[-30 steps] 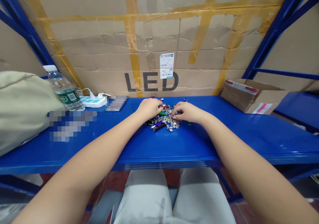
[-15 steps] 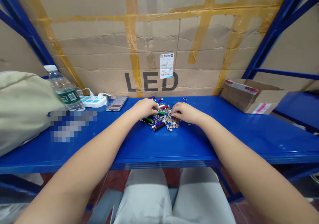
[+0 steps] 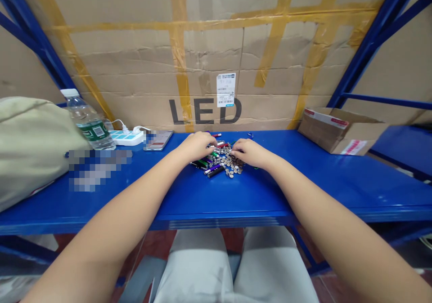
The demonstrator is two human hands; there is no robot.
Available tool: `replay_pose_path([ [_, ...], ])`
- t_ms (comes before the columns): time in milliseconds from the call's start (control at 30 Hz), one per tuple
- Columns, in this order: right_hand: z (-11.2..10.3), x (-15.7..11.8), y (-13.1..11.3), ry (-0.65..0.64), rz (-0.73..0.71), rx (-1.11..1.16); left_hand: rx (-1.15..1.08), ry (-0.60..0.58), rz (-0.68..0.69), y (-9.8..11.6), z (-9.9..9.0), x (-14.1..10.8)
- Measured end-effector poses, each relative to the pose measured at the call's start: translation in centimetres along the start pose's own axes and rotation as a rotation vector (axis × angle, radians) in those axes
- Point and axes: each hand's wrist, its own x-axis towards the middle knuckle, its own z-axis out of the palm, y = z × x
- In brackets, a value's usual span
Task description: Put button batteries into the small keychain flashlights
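Note:
A mixed heap of coins (image 3: pixel 231 161) and pens lies on the blue table. My left hand (image 3: pixel 199 145) is over the heap's left side with fingers curled, and a green pen (image 3: pixel 215 153) shows partly under its fingertips, seemingly gripped. Below that hand lie a black pen (image 3: pixel 216 172), a purple pen (image 3: pixel 213 167) and other dark green and black pens. My right hand (image 3: pixel 250 152) rests at the right side of the coins, fingers bent with a gap between them and the thumb. Its fingertips touch the coins; nothing shows in its grasp.
On the left stand a pale bag (image 3: pixel 37 145), a water bottle (image 3: pixel 89 123), a white power strip (image 3: pixel 128 136) and a phone (image 3: pixel 158 140). An open cardboard box (image 3: pixel 340 130) sits at the right. Behind the table (image 3: pixel 222 199) rises a large taped cardboard wall (image 3: pixel 141 78).
My left hand has shifted slightly, and the green pen at its fingertips shows less and lies a little further left. My right hand has moved slightly left over the coins.

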Motion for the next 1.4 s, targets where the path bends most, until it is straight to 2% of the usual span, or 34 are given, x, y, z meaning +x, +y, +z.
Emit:
replay_pose_path([
  [167,0.2,-0.1,0.0,0.009,0.017,-0.012,0.023,0.031,0.091,2.0,0.3,0.3],
  [300,0.7,0.1,0.1,0.024,0.037,-0.018,0.048,0.032,0.137,2.7,0.8,0.6],
  [533,-0.5,-0.1,0.7,0.090,0.068,-0.004,0.078,0.039,0.167,2.7,1.5,0.8],
  [667,-1.1,-0.5,1.4,0.043,0.038,0.022,0.105,0.027,0.185,2.8,2.0,0.8],
  [1033,0.0,-0.1,1.8,-0.006,0.041,0.022,0.133,0.014,0.177,2.7,2.5,0.9],
  [1400,0.3,-0.1,0.6,-0.032,0.100,-0.044,0.133,0.019,0.173,2.8,2.4,0.8],
])
